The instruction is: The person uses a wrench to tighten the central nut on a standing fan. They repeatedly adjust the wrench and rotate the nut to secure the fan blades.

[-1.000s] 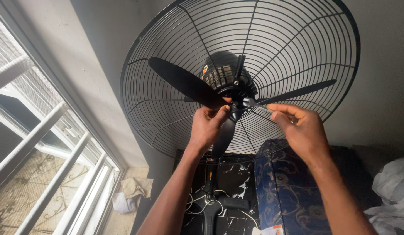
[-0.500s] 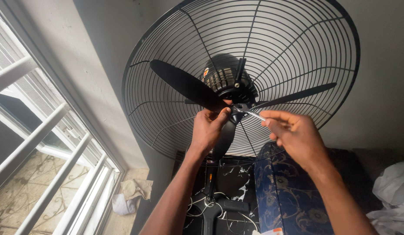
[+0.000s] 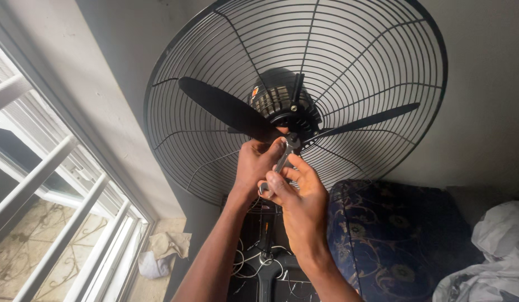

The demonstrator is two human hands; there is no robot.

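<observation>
We are working at the hub of the large black fan with its round wire cage (image 3: 377, 50), where the three flat black blades (image 3: 226, 109) meet in front of the dark ribbed motor housing (image 3: 279, 100). By our judgement the step in hand is turning the fastening at the blade centre. Our right hand (image 3: 301, 201) has its fingers (image 3: 282, 184) closed round the lower end of a small silver metal wrench (image 3: 283, 159), whose head sits at the hub. Our left hand (image 3: 256, 168) has its fingers curled against the hub just beside the wrench head, seemingly steadying the blades. The next move, we judge, calls for a firm turn of the wrench while the blades are kept from spinning. The fan stands above a dark blue patterned cushion (image 3: 393, 246), near the white window bars (image 3: 52, 168).
</observation>
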